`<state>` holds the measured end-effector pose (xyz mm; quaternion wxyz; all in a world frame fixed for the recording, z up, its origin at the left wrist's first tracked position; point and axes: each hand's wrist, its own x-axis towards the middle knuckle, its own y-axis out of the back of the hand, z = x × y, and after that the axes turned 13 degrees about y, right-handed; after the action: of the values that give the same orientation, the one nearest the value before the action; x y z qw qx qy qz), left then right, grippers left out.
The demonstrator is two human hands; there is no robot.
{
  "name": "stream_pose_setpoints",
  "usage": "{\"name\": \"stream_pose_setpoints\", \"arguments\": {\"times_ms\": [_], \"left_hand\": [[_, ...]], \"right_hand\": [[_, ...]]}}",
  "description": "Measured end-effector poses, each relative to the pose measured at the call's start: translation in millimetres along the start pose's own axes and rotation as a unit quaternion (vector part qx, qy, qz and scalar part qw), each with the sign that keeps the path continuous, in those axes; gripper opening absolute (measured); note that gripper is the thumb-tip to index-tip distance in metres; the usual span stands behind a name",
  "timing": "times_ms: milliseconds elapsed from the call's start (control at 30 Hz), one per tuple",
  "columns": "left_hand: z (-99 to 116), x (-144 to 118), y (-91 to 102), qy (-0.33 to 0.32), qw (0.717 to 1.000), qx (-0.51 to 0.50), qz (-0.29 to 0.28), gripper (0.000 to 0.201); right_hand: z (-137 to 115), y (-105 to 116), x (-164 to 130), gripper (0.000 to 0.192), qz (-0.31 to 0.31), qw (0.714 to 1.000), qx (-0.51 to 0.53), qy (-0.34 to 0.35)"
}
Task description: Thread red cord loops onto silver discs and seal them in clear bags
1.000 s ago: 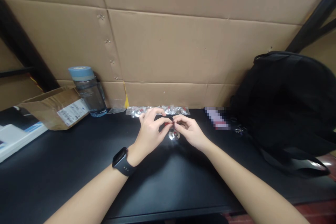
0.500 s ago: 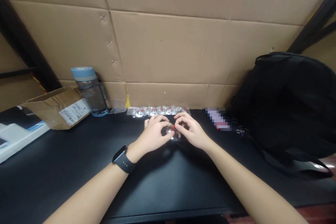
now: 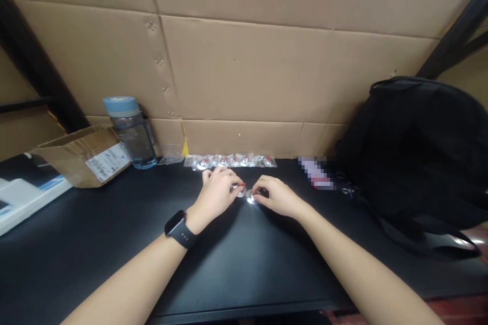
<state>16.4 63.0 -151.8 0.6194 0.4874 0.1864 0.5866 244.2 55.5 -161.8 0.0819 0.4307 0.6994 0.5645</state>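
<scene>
Head view. Landmark: row of small clear packets (image 3: pixel 230 161) lying on the black table (image 3: pixel 244 264) along the foot of the cardboard wall (image 3: pixel 244 61).

Left hand (image 3: pixel 217 194), just in front of the row, rests low on the table; its fingers (image 3: pixel 233 186) are pinched together on a small clear disc with a red tab (image 3: pixel 241 191). A dark watch (image 3: pixel 179 229) sits on that wrist.

Right hand (image 3: pixel 275 198), just in front of the row's right end, has its fingers (image 3: pixel 259 193) curled on a second shiny disc (image 3: pixel 251 197), which lies on the table. The two discs are just beside each other; cannot tell whether they touch.

Left of the row: a water bottle with a blue lid (image 3: pixel 131 132), upright against the wall, then an open cardboard box (image 3: pixel 82 155), tilted.

Right of the row: a black backpack (image 3: pixel 419 152), slumped on the table.
</scene>
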Motion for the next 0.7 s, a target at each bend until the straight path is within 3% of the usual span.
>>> {"name": "stream_pose_setpoints", "arguments": {"times_ms": [133, 267, 367, 500, 700], "left_hand": [[-2, 1, -0.9, 0.019, 1.0, -0.005, 0.008, 0.015], [-2, 4, 0.2, 0.046, 0.999, -0.014, 0.01, 0.014], [2, 5, 3.7, 0.077, 0.996, -0.047, -0.013, 0.015], [7, 5, 6.8, 0.112, 0.985, -0.124, -0.05, 0.014], [5, 6, -0.7, 0.092, 0.967, -0.228, -0.072, 0.017]], "right_hand": [[2, -1, -1, 0.011, -0.021, 0.999, -0.031, -0.04], [3, 3, 0, 0.01, 0.0, 0.998, -0.017, -0.059], [1, 4, 3, 0.008, 0.062, 0.991, 0.088, -0.074], [-8, 3, 8, 0.013, 0.146, 0.949, 0.265, -0.087], [-18, 0, 8, 0.024, 0.165, 0.922, 0.335, -0.097]]}}
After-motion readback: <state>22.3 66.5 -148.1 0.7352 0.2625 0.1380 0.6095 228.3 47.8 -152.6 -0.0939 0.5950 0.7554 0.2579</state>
